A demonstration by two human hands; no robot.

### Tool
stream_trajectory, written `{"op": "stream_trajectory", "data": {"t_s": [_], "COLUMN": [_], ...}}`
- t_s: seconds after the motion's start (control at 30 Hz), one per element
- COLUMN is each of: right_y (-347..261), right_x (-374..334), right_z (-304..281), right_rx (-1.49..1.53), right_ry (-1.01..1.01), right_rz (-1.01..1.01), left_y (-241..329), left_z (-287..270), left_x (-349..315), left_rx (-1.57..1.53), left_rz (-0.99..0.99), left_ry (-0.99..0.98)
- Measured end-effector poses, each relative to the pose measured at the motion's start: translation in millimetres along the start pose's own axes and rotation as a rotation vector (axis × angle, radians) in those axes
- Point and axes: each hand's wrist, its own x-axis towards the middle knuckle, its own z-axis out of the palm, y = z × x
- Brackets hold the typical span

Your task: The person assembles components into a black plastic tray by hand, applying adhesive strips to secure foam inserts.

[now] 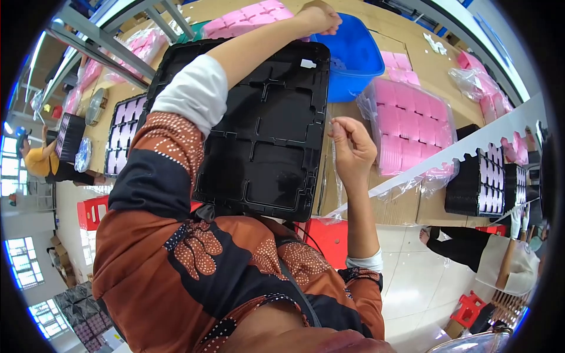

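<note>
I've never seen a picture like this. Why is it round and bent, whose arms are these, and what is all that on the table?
A wide fisheye camera worn on a person's head took this, looking down, so straight edges bend. The two arms are that person's own. The left hand reaches into a blue bin. The right hand is raised, fingertips pinched together; whether it holds anything is too small to tell. Before them lies an empty black tray with compartments on a cardboard-covered table. Bags of pink trays lie to the right. Other workers stand at the edges.
</note>
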Motion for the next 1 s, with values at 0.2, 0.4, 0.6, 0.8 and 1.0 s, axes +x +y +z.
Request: {"op": "stream_trajectory", "data": {"t_s": [0.2, 0.4, 0.6, 0.8, 1.0], "right_y": [17, 30, 36, 38, 44], "right_x": [-18, -26, -33, -37, -43], "right_z": [-17, -19, -19, -19, -16], "right_rx": [-0.12, -0.154, -0.182, -0.183, -0.196], "right_ry": [-0.088, -0.126, -0.149, -0.175, -0.195], "right_rz": [-0.001, 0.02, -0.004, 0.037, 0.06], "left_y": [54, 54, 60, 58, 63], "left_z": [-81, -77, -68, -60, -56], "left_x": [-82, -113, -109, -105, -107], "left_rx": [0.167, 0.267, 0.472, 0.621, 0.682], "left_rz": [-0.146, 0.002, 0.032, 0.093, 0.18], "left_ry": [-0.478, -0.548, -0.547, -0.504, -0.522]}}
